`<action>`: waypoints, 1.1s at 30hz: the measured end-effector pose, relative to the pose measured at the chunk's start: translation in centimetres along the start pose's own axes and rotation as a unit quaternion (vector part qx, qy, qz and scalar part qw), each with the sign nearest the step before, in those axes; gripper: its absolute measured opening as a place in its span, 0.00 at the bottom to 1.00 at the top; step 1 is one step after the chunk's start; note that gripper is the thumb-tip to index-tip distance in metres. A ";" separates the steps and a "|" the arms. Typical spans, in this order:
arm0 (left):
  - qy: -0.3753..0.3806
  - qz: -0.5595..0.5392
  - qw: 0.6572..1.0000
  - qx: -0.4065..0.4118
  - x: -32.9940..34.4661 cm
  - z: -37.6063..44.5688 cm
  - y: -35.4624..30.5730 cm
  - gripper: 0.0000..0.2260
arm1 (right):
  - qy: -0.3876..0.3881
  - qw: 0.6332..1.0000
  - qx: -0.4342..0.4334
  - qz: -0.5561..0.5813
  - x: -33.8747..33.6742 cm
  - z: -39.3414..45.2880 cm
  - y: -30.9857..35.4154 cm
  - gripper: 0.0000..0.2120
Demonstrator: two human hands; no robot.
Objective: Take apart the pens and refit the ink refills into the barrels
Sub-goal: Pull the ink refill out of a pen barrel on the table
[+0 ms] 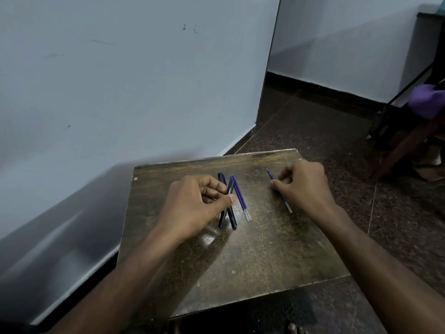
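On the worn dark wooden surface (pixel 265 249), your left hand (pixel 192 206) pinches one of two crossed slim black plastic barrels (pixel 227 208). Your right hand (pixel 303 186) grips a thin, bendy purple ink refill (pixel 287 205); two more loose refills (pixel 242 201) lie between your hands. Hold it near its tip.

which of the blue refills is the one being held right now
The refill off to the right, pinched in the right hand. The other refills lie loose beside the black barrels, untouched.
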State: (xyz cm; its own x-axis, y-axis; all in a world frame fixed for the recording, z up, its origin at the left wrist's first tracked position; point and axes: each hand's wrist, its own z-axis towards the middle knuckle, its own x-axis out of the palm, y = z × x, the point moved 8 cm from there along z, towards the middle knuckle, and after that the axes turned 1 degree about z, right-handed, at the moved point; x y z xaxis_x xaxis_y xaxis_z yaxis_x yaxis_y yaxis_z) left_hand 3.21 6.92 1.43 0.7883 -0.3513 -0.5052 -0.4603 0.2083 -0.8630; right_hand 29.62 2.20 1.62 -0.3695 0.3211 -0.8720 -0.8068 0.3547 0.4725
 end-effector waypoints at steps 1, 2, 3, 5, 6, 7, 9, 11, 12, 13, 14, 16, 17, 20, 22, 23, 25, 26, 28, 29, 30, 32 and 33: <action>-0.002 -0.001 1.000 0.000 -0.1 0.0 0.0 0.09 | -0.010 1.000 -0.014 0.012 -0.1 -0.1 0.5 0.06; -0.003 -0.001 1.000 0.000 -0.1 0.0 0.0 0.09 | -0.015 0.999 -0.030 0.025 0.1 -0.3 1.2 0.06; -0.005 0.000 1.000 0.000 -0.1 0.1 0.1 0.09 | -0.010 0.998 -0.044 0.035 0.5 -0.5 1.9 0.06; -0.007 -0.001 1.000 -0.003 -0.2 0.2 0.2 0.09 | 0.019 0.997 -0.055 0.045 1.8 -0.9 3.2 0.06; -0.009 -0.003 1.000 -0.005 -0.3 0.3 0.3 0.09 | 0.038 0.996 -0.055 0.051 2.5 -1.1 3.6 0.06; -0.011 -0.003 1.000 -0.007 -0.4 0.3 0.4 0.09 | 0.054 0.995 -0.053 0.059 3.2 -1.3 3.9 0.07; -0.015 0.001 1.000 -0.007 -0.4 0.4 0.5 0.09 | 0.077 0.993 -0.047 0.079 4.0 -1.5 4.2 0.06; -0.017 0.003 1.000 -0.005 -0.5 0.4 0.5 0.10 | 0.092 0.991 -0.039 0.089 4.5 -1.6 4.4 0.06; -0.016 0.003 1.000 -0.005 -0.4 0.4 0.6 0.10 | 0.096 0.991 -0.037 0.087 4.6 -1.6 4.4 0.07; -0.015 0.003 1.000 -0.005 -0.4 0.5 0.6 0.10 | 0.098 0.991 -0.035 0.081 4.7 -1.6 4.5 0.07; -0.014 0.004 1.000 -0.005 -0.4 0.5 0.6 0.10 | 0.098 0.992 -0.034 0.075 4.8 -1.6 4.5 0.08; -0.011 0.007 1.000 -0.003 -0.4 0.5 0.5 0.10 | 0.103 0.991 -0.030 0.075 4.8 -1.6 4.4 0.09; -0.010 0.007 1.000 -0.002 -0.4 0.5 0.5 0.09 | 0.105 0.991 -0.028 0.077 4.7 -1.6 4.4 0.08; -0.008 0.005 1.000 0.000 -0.5 0.5 0.5 0.09 | 0.084 0.995 -0.026 0.052 4.2 -1.5 4.1 0.07; -0.011 0.006 1.000 0.001 -0.6 0.5 0.6 0.09 | 0.055 0.998 -0.029 0.030 3.6 -1.5 4.1 0.08; -0.013 0.006 1.000 0.001 -0.7 0.6 0.6 0.09 | 0.050 0.998 -0.030 0.026 3.4 -1.5 4.1 0.08; -0.012 0.007 1.000 0.000 -0.6 0.6 0.6 0.09 | 0.058 0.998 -0.028 0.024 3.5 -1.5 4.0 0.07; -0.010 0.006 1.000 0.001 -0.6 0.7 0.6 0.09 | 0.065 0.997 -0.028 0.022 3.6 -1.5 4.1 0.06; -0.005 0.005 1.000 0.004 -0.4 0.7 0.6 0.09 | 0.077 0.997 -0.026 0.011 3.9 -1.6 4.0 0.07; -0.004 0.005 1.000 0.006 -0.3 0.7 0.6 0.09 | 0.080 0.996 -0.023 0.003 4.0 -1.6 4.0 0.08; -0.003 0.003 1.000 0.006 -0.2 0.6 0.6 0.09 | 0.082 0.996 -0.020 -0.004 4.2 -1.6 4.1 0.09; -0.001 -0.002 1.000 0.007 0.0 0.7 0.7 0.08 | 0.082 0.996 -0.013 -0.022 4.5 -1.6 4.2 0.11; 0.000 -0.002 1.000 0.008 0.1 0.7 0.7 0.08 | 0.085 0.996 -0.008 -0.036 4.8 -1.6 4.3 0.13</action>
State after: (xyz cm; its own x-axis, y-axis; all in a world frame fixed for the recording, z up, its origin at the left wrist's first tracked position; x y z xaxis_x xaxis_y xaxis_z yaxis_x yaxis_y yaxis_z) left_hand 3.23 7.64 0.78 0.7901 -0.3522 -0.5017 -0.4505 0.2214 -0.8649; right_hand 23.64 3.88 -0.73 -0.3826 0.1412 -0.9131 -0.8406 0.3569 0.4074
